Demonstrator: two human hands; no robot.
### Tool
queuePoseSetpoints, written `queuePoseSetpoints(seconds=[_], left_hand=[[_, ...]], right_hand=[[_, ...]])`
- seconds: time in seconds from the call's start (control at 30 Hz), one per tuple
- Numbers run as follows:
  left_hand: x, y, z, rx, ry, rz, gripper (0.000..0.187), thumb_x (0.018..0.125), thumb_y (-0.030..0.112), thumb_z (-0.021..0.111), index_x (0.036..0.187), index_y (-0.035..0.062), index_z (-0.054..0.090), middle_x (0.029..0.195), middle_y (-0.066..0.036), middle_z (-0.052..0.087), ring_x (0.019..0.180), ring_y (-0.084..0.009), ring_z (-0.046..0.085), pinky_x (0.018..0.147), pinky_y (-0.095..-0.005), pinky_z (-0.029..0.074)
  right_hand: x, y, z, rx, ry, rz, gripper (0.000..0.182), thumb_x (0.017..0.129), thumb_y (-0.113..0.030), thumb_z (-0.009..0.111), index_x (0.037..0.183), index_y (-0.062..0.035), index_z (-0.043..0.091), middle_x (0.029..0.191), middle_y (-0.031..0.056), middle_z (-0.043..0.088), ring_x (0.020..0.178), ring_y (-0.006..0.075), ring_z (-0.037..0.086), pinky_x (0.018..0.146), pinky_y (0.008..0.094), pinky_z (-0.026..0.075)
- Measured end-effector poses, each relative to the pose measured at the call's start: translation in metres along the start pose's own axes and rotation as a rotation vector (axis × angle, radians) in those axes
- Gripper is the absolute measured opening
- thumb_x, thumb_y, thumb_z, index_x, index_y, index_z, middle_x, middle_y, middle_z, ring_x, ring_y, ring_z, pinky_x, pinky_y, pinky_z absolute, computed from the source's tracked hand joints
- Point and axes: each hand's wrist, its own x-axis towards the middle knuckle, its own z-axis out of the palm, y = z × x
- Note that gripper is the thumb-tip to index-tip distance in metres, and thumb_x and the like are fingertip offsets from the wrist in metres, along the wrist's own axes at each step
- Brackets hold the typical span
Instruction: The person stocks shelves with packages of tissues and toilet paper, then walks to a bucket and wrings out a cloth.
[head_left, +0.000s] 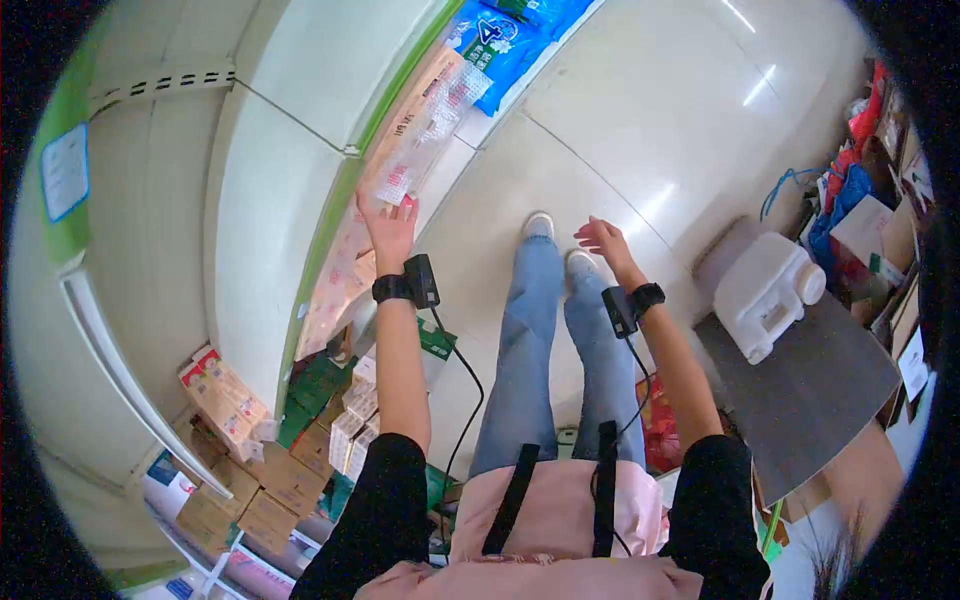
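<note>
At the low shelf edge, my left hand (pixel 388 228) has its fingers curled at the near end of a clear, bubbly plastic package (pixel 428 130) with pink print. Part of the grip is hidden under the plastic. Beneath and behind it lies a long peach-coloured pack (pixel 412 98); a similar pale pink pack (pixel 335 290) lies along the shelf closer to me. Over the floor to the right of my legs hangs my right hand (pixel 606 240), fingers loosely bent and apart, nothing in them.
Blue bags (pixel 505 45) lie at the shelf's far end. Small white boxes (pixel 355 415) and brown cartons (pixel 290 470) are stacked at lower left. On the right, a white plastic jug (pixel 765 290) rests on a grey board (pixel 800 390), beside piled cardboard and bags.
</note>
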Motion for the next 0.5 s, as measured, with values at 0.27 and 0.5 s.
queuePoseSetpoints(seconds=[0.27,0.5], left_hand=[[-0.039,-0.02,-0.034,-0.168,0.107,-0.031,0.099,0.066,0.053,0.059,0.13,0.0102,-0.003,0.128,-0.016,0.014,0.119,-0.0252,0.022,0.093,-0.0439,0.03],[-0.117,-0.053,-0.099,-0.518,-0.061,-0.146,0.071,0.076,0.038,0.054,0.127,0.0053,0.015,0.11,-0.013,0.045,0.103,-0.0255,0.044,0.09,-0.0422,0.034]], right_hand=[[-0.036,-0.003,-0.007,-0.057,-0.022,0.1,0.034,0.085,-0.035,0.035,0.089,-0.0066,0.053,0.091,0.0074,0.06,0.082,0.0164,0.056,0.073,0.029,0.041],[-0.068,0.016,0.004,-0.106,-0.091,0.093,0.033,0.084,-0.031,0.034,0.095,-0.0048,0.051,0.09,0.0094,0.06,0.081,0.0177,0.057,0.069,0.0295,0.043]])
